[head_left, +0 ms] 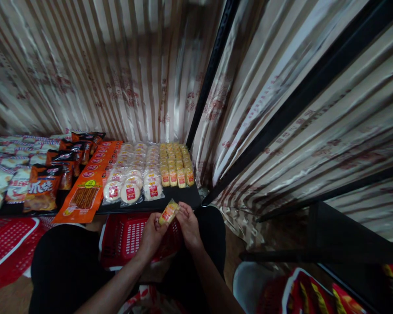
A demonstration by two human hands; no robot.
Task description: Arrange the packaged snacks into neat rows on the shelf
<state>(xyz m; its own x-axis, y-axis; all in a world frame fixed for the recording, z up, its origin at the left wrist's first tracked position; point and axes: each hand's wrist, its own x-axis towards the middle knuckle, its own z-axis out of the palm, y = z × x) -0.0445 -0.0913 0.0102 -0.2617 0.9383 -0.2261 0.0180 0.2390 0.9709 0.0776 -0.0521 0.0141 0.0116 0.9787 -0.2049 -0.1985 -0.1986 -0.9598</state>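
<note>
Both my hands hold one small yellow snack packet (169, 212) with a red label, just in front of the black shelf (180, 198). My left hand (151, 235) pinches its lower end, fingers closed. My right hand (188, 224) grips its upper right end, fingers closed too. Directly behind the packet, rows of the same yellow packets (176, 163) fill the shelf's right end. Round white cakes in clear wrappers (131, 174) lie to their left.
Orange snack bags (85, 192) and dark orange bags (44, 187) cover the shelf's left part. A red plastic basket (127, 235) sits below the shelf between my knees, another red basket (6, 244) at left. Striped curtains hang behind. A black frame (298, 104) rises on the right.
</note>
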